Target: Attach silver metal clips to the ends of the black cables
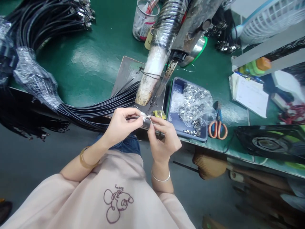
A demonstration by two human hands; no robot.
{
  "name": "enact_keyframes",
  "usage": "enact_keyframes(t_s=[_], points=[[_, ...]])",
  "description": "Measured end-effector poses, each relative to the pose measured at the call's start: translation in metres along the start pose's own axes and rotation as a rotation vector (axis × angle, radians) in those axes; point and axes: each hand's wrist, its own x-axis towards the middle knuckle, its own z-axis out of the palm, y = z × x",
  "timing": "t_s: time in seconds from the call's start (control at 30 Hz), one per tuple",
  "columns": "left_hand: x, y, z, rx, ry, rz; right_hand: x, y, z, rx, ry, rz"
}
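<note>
My left hand (124, 123) pinches a black cable (132, 118) close to its end, with a white covering on one fingertip. Facing it, my right hand (164, 135) is closed on a thin metal piece (150, 120), which meets the cable's end; its exact kind is too small to tell. Just left of my hands, a bundle of black cables (95, 109) lies across the table edge and onto a dark plate (122, 70). A white-tipped, wrapped tube (151, 66) and a soldering iron (166, 76) slant down above my fingers.
Right of my hands sits a blue tray (176, 83) with small metal connectors (190, 101) in a plastic bag. Orange-handled scissors (218, 127) lie beside it. Further off are a cup (143, 24), a notepad (250, 93), a black fan (269, 143) and more wrapped cables (35, 73).
</note>
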Motion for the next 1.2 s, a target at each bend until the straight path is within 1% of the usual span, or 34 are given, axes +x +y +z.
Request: enact_keyframes(t_s=[0.1, 0.27, 0.67, 0.93, 1.03, 1.13, 1.2], points=[[0.001, 0.000, 0.002, 0.009, 0.033, 0.003, 0.001, 0.001, 0.002, 0.039, 0.023, 0.024], [0.003, -0.001, 0.004, 0.007, 0.053, 0.004, 0.001, 0.003, 0.004, 0.100, 0.013, 0.075], [0.005, 0.002, 0.004, -0.001, 0.071, 0.006, 0.007, 0.000, 0.003, 0.113, -0.001, 0.060], [0.002, 0.002, 0.003, -0.011, 0.003, -0.058, 0.002, 0.000, -0.002, 0.142, -0.050, 0.084], [0.000, 0.002, 0.002, 0.007, -0.010, -0.062, 0.002, 0.001, -0.005, 0.158, -0.055, 0.093], [-0.003, 0.003, 0.002, 0.018, -0.068, -0.062, 0.003, 0.002, -0.009, 0.185, -0.085, 0.113], [-0.005, 0.003, 0.002, 0.028, -0.086, -0.061, 0.004, 0.003, -0.011, 0.190, -0.100, 0.127]])
